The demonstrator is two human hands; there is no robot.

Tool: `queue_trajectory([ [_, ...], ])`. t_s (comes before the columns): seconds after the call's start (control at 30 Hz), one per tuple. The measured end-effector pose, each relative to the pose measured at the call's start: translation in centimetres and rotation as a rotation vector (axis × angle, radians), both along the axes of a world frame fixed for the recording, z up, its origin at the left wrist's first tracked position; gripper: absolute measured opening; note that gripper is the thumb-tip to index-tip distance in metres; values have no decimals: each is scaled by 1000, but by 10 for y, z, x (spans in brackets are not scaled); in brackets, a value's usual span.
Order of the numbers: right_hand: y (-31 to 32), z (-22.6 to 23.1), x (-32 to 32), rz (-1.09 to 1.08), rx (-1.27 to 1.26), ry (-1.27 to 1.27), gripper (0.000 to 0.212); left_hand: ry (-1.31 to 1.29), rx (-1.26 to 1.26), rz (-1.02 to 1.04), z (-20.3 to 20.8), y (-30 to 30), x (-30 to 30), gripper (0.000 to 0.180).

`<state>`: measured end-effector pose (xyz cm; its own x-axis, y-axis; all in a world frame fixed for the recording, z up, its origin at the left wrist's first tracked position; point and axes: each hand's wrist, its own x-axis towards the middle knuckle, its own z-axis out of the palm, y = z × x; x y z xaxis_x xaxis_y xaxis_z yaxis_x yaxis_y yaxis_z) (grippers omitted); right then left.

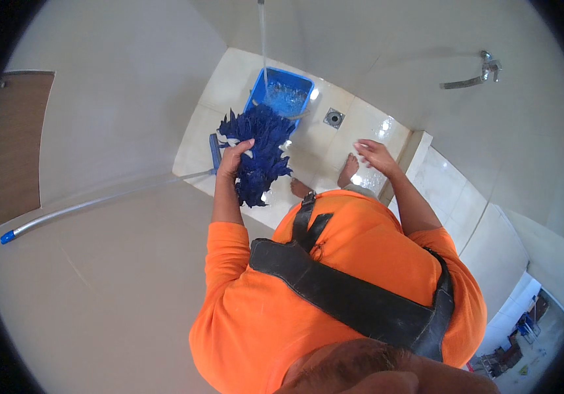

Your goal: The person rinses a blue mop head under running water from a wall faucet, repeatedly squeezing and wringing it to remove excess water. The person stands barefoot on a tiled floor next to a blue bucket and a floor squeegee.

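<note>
The blue basin stands on the pale tiles under a falling stream of water, with churned water inside it. A shaggy navy-blue cloth hangs on the basin's near side, its far end overlapping the near rim and its ragged near end drooping toward the person.

The left hand is nearer the person than the basin and a little to its left. That forearm, bare below an orange sleeve, reaches almost straight out toward the basin, and the hand is at the cloth's left edge. The thumb lies across the cloth's upper face, pointing right, with the fingers mostly hidden, so the cloth looks pinched between them (how hard, I cannot tell).

The right hand is to the right of the basin and nearer the person, well apart from the cloth. Its forearm slants inward from a bent elbow; the fingers are loosely parted and half curled, holding nothing.

Left of the basin and closer in, a blue mop frame is just beside the left hand, and a metal pole runs from it farther left. A floor drain is set right of the basin.
</note>
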<state>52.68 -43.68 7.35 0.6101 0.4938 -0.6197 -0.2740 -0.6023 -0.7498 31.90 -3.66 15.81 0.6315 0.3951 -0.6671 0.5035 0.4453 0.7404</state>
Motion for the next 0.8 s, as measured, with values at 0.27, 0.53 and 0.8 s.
queue_trajectory([
  [0.27, 109, 99, 22, -192, 800, 341, 110, -242, 89, -201, 36, -34, 100, 36],
  [0.53, 107, 135, 81, -139, 982, 61, 120, -164, 158, -669, 74, -112, 175, 56],
  [0.8, 67, 157, 117, 32, 872, -318, 92, -118, 467, -1180, 160, -168, 239, 88],
])
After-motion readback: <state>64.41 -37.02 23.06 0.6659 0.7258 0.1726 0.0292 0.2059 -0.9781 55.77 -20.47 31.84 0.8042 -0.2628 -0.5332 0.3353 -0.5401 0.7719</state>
